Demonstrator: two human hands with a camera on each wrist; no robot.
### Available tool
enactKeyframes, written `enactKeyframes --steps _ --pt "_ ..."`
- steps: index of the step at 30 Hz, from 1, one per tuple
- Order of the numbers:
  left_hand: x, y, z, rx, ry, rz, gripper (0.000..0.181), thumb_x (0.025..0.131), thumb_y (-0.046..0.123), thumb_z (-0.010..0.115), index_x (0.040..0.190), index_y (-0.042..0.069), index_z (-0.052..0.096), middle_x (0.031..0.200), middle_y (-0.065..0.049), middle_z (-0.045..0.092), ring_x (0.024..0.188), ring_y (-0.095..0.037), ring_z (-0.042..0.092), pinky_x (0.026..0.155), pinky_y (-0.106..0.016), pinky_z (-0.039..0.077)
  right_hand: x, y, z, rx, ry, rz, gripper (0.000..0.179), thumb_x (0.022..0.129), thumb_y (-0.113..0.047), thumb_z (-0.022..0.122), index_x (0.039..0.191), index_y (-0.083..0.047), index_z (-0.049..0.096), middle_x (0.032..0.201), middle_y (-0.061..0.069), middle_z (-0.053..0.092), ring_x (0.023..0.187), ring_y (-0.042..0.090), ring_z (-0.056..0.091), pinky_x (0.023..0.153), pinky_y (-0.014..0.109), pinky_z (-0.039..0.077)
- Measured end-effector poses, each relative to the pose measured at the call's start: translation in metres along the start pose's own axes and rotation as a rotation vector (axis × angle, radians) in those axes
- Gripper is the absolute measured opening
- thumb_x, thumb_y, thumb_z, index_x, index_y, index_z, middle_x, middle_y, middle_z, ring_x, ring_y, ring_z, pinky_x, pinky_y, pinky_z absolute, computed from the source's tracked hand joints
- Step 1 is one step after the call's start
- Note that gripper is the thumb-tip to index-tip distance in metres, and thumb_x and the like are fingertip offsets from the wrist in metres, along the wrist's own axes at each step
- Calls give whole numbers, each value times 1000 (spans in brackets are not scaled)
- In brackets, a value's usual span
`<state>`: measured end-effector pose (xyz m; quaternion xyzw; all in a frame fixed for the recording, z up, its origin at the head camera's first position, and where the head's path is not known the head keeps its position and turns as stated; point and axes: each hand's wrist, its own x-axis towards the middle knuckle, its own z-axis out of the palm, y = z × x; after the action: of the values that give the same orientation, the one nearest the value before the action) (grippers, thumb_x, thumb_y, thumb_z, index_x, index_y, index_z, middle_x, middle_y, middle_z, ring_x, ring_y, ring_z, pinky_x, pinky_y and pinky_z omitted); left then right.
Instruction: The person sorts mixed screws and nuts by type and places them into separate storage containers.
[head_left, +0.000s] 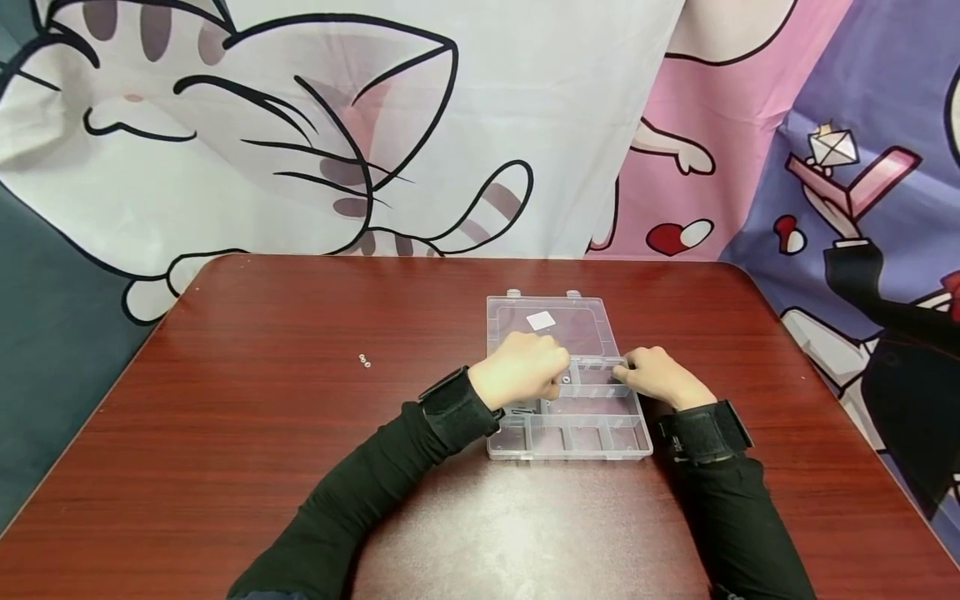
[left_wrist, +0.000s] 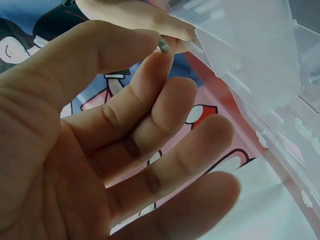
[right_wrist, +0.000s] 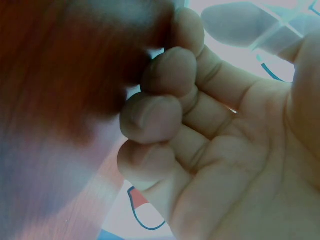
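Note:
A clear plastic compartment box (head_left: 588, 437) lies with its lid (head_left: 585, 325) folded back on the table. Above its middle is my left hand (head_left: 521, 367), whose thumb and index finger pinch a small metal nut (left_wrist: 163, 45); the other fingers are loosely bent. My right hand (head_left: 663, 375) grips the box's right wall. In the right wrist view, the thumb (right_wrist: 240, 27) shows through clear plastic while the fingers (right_wrist: 152, 117) curl along the outside. A small ring-shaped nut (head_left: 566, 380) sits in an upper compartment. Some grey metal pieces (head_left: 522, 408) lie in a left compartment, partly hidden by my left hand.
Several small nuts (head_left: 364, 361) lie on the reddish-brown table (head_left: 247, 417), left of the box. A white label (head_left: 541, 320) is stuck on the lid. Behind the table's far edge hangs a printed cartoon cloth (head_left: 570, 125).

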<state>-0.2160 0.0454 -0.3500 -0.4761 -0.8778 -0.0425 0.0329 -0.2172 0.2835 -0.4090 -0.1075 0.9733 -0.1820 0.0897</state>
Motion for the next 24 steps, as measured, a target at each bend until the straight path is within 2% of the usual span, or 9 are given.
enactKeyframes --steps 9,16,24 --pt "1 1 -2 -8 1 14 30 67 8 59 51 22 38 59 10 33 54 -5 35 46 -26 35 1 -1 0 -9 8 0 32 81 -18 52 51 -15 40 52 -5 33 50 12 33 50 27 26" --pt "-2 0 -4 22 24 3 24 69 23 71 59 21 49 65 10 46 60 -5 48 49 -29 41 1 0 1 -12 10 -6 33 81 -18 52 51 -15 40 51 -5 33 49 11 33 50 27 27" --pt "-3 -2 -3 45 25 -11 23 70 27 71 61 21 50 67 9 48 62 -6 52 50 -32 43 1 1 1 -15 6 -1 33 82 -18 52 52 -15 40 52 -5 32 50 12 33 50 27 26"
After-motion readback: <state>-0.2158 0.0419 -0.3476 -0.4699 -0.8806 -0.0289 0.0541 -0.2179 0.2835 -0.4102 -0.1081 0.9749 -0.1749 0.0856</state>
